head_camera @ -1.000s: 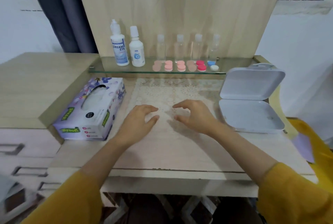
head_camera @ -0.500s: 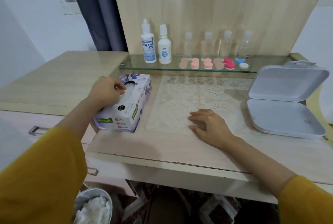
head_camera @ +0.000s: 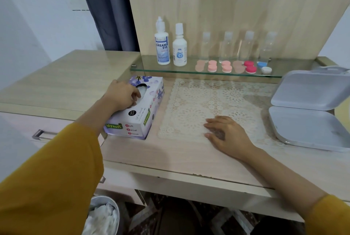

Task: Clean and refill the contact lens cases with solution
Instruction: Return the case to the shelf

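Several contact lens cases stand in a row on the glass shelf (head_camera: 149,65): pale pink ones (head_camera: 212,66), a red one (head_camera: 250,66) and a blue-and-white one (head_camera: 264,67). Two white solution bottles (head_camera: 162,45) stand at the shelf's left end. Behind the cases are several small clear bottles (head_camera: 227,45). My left hand (head_camera: 121,95) lies on top of the purple tissue box (head_camera: 140,119), its fingertips curled into the slot and pinching the white tissue. My right hand (head_camera: 225,134) rests flat, fingers straight, on the lace mat (head_camera: 198,102).
An open white hinged box (head_camera: 306,109) sits at the right of the desk. A metal bin (head_camera: 104,215) with crumpled white tissue stands on the floor at lower left. Drawers with a metal handle (head_camera: 37,134) are on the left. A dark curtain hangs behind.
My left hand went from the mat to the tissue box and now has its fingertips in the slot. My right hand stayed on the mat. The view swung left.
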Available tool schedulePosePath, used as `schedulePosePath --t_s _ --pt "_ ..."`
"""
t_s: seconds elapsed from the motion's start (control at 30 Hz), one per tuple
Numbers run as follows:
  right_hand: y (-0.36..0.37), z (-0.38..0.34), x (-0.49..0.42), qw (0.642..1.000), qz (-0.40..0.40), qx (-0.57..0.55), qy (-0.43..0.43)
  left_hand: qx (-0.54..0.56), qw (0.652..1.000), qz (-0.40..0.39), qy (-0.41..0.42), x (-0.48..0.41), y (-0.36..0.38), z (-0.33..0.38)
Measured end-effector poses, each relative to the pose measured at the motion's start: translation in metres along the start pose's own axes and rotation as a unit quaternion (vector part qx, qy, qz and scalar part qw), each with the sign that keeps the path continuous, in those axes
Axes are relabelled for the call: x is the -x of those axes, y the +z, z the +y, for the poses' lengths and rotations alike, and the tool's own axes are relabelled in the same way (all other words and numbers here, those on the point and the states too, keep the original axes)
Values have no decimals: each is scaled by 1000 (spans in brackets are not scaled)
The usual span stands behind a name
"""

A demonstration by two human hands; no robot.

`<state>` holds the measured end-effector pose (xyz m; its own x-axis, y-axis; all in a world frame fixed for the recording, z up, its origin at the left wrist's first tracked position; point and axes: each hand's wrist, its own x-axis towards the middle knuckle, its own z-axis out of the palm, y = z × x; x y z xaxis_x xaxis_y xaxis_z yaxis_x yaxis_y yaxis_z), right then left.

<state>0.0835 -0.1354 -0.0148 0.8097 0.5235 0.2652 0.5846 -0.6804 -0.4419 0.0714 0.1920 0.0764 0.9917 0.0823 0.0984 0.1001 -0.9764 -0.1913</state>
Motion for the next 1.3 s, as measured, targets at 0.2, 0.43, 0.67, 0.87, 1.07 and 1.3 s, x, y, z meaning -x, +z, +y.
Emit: schedulePosePath --t_s 0.2,0.43,0.67,0.87,1.07,1.3 --pt "0 1 0 1000 3 3 -6 33 999 35 -11 -2 3 0" --pt "-1 -1 0 1000 10 -2 -1 214 969 113 -44 6 -10 -5" --pt "-9 -7 0 999 16 -40 0 223 959 174 2 10 -49 17" --pt "-50 -45 -10 979 141 -145 -2 310 942 118 57 25 -79 64" --pt "-69 -66 -13 985 124 -121 16 349 926 68 126 44 -76 114" --pt "-64 -48 1 985 99 -140 33 331 931 -6 156 55 -52 134"
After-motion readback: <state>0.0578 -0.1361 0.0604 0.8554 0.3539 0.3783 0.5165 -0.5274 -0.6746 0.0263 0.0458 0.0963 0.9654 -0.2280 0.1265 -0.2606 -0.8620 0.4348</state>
